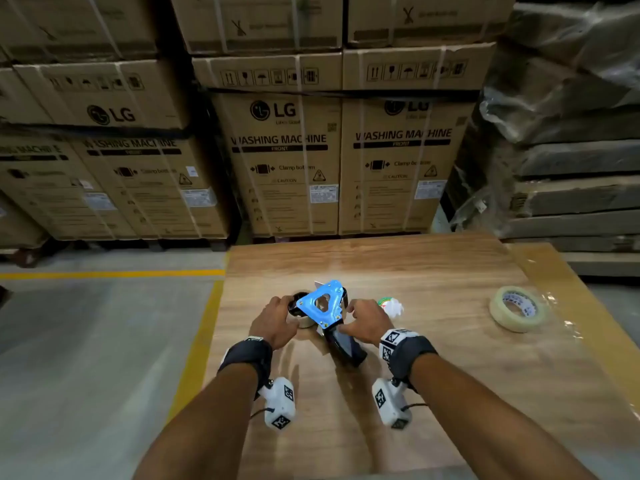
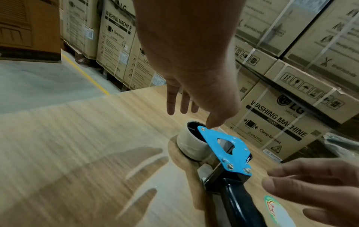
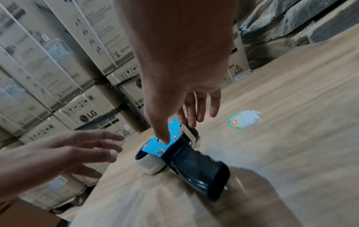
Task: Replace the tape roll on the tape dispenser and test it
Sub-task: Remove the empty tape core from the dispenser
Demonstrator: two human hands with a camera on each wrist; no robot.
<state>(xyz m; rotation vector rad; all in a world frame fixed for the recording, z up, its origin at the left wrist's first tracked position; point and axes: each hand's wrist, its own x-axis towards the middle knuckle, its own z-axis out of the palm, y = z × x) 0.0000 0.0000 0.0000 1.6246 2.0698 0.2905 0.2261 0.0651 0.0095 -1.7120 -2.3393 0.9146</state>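
- One left hand (image 1: 273, 322), at the left side of the tape dispenser (image 1: 327, 311): its fingers are spread and nearly straight, its thumb tip touches the far corner of the blue plate (image 2: 223, 148) beside the worn roll (image 2: 192, 145), and it grips nothing.
- One tape dispenser, lying on its side on the wooden table (image 1: 433, 375), near the table's left edge, blue plate upward and black handle (image 1: 346, 344) pointing toward the person.
- One worn roll on the dispenser's hub, pale and almost down to the core, under the left end of the blue plate, just right of the left hand's fingers.
- One right hand (image 1: 367, 323), at the right side of the dispenser: its thumb presses down on the blue plate near the handle, the other fingers hang loosely bent over the far end by the metal flap, and nothing is clasped.
- One round sticker (image 1: 389, 304) with a green rim, flat on the table just right of the right hand.
- One fresh tape roll (image 1: 517, 308), cream with a printed core, lying flat well to the right, apart from both hands.
- Many stacked cardboard boxes (image 1: 287, 161) printed for washing machines, beyond the table's far edge.
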